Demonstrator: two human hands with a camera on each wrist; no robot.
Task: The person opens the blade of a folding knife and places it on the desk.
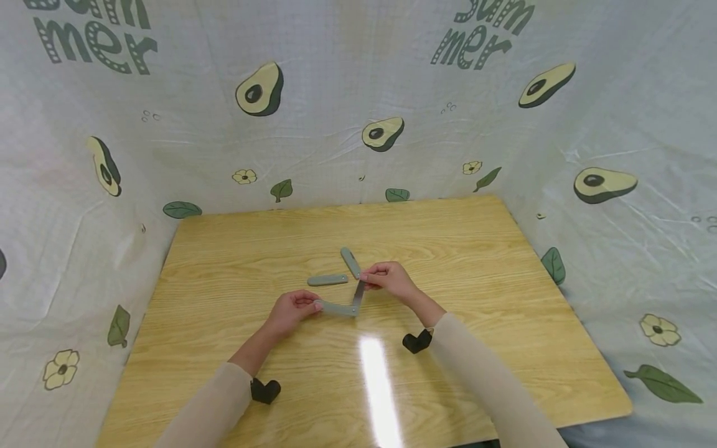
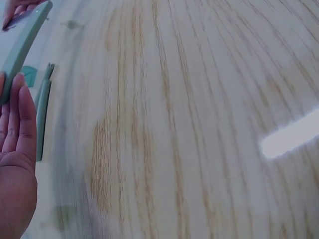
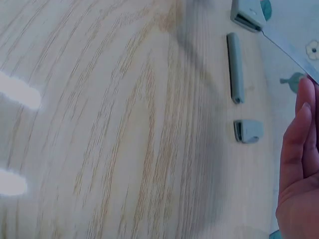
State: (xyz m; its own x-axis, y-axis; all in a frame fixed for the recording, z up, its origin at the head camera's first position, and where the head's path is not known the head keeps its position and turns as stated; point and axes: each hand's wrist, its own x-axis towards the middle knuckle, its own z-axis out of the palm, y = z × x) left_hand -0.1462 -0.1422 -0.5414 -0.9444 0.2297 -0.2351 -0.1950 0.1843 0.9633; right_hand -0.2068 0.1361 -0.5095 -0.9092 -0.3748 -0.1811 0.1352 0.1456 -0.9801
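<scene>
Between my hands is a folding knife with a grey-green handle [image 1: 337,308] and a bare metal blade [image 1: 358,296], swung part way out at an angle. My left hand [image 1: 291,311] pinches the handle's far end between thumb and fingers. With thumb and fingertips, my right hand [image 1: 390,280] grips the blade near its tip. In the right wrist view, the blade [image 3: 289,50] runs from the handle's pivot end [image 3: 249,14] to the fingers. The left wrist view has the handle [image 2: 29,45] raised above the tabletop.
Two more grey-green folding knives, folded, lie on the wooden table [image 1: 224,261] just beyond my hands: one sideways [image 1: 327,280], the other slanted [image 1: 350,260] near my right fingertips. Printed cloth [image 1: 336,168] hangs behind and along both sides. Glare streaks the table's front.
</scene>
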